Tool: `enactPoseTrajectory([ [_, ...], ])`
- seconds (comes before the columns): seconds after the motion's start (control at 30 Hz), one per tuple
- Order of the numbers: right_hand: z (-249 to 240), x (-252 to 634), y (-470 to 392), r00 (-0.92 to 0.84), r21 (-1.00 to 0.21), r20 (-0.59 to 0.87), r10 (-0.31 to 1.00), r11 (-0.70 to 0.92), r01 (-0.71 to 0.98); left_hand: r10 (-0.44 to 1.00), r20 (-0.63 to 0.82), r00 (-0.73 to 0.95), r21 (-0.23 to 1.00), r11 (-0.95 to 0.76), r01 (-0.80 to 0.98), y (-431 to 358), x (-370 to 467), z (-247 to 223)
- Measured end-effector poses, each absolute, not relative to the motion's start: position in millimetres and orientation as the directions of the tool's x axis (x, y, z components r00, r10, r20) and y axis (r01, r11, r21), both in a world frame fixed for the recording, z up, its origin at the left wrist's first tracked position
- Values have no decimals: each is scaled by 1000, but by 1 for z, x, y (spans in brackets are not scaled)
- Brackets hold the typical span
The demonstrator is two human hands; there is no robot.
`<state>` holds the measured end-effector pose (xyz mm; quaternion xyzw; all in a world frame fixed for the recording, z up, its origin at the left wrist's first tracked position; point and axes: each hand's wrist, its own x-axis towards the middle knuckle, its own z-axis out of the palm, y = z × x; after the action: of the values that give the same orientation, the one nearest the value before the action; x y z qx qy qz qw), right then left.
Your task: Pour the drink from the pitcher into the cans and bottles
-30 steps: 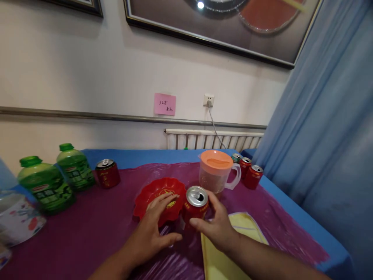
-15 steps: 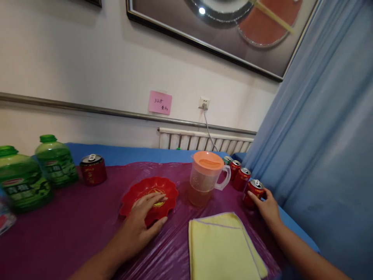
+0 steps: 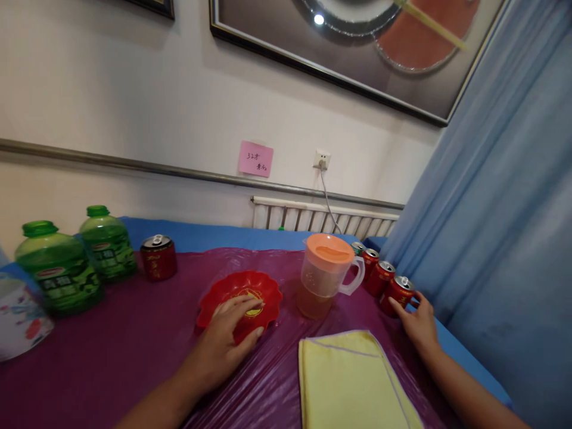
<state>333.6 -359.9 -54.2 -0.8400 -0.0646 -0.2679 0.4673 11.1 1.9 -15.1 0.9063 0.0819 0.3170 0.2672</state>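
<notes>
My right hand (image 3: 419, 325) grips a red drink can (image 3: 397, 297) from its right side, thumb in front and fingers behind. This can stands upright at the near end of a row of cans, close to another red can (image 3: 381, 280). Over the red scalloped plate (image 3: 214, 301), my left hand (image 3: 230, 333) is held with its fingers loosely spread and nothing in it; whether it touches the plate I cannot tell. Between the plate and the cans stands a clear jug (image 3: 316, 292) with an orange lid, partly filled with yellowish liquid. A folded yellow cloth (image 3: 353, 381) lies in front of it.
At the left stand two green bottles (image 3: 67, 277), a red-and-black can (image 3: 159, 259) and a white patterned container (image 3: 22, 322). Purple plastic film (image 3: 134, 351) covers most of the blue table. A blue curtain (image 3: 500, 238) hangs along the right edge.
The view has swung slightly left, showing more of the white container. The can in my right hand has moved slightly away from me, nearer the row. My left hand stays over the plate.
</notes>
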Motion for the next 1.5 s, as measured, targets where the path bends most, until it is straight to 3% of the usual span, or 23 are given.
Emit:
enactPoseTrajectory([
  [0.07,-53,311,-359,843,-770,506,-183,-536,346,338,551,763,542,-840,-19,-2,10,-10],
  [0.13,-48,277,-351,845,-789,519,-130,-451,416,372,584,721,546,-838,-11,-4,8,-4],
  [0.23,-30,212,-322,785,-758,585,202,-208,618,428,659,619,545,-839,1,-4,5,4],
  [0.37,0,126,-253,418,-671,582,698,121,732,485,728,485,557,-831,-6,-2,0,14],
  [0.5,11,62,-175,58,-691,463,884,319,649,568,714,409,637,-770,-43,4,-3,20],
  [0.63,-2,32,-124,31,-646,339,940,208,734,714,601,358,784,-614,-93,18,-2,22],
  [0.77,-19,34,-112,-11,-553,270,963,165,816,872,368,322,924,-303,-235,31,2,23],
  [0.9,-28,44,-113,-242,-375,170,955,290,881,922,228,313,944,-129,-305,36,4,25],
  [1.0,-29,45,-111,-291,-296,153,944,325,898,949,134,285,939,-30,-342,41,3,29],
  [1.27,-33,41,-115,-240,-358,220,945,307,882,948,-163,274,917,248,-313,66,-2,51],
  [1.5,-39,36,-118,-199,-399,245,949,286,871,944,-226,240,933,281,-225,91,-14,56],
])
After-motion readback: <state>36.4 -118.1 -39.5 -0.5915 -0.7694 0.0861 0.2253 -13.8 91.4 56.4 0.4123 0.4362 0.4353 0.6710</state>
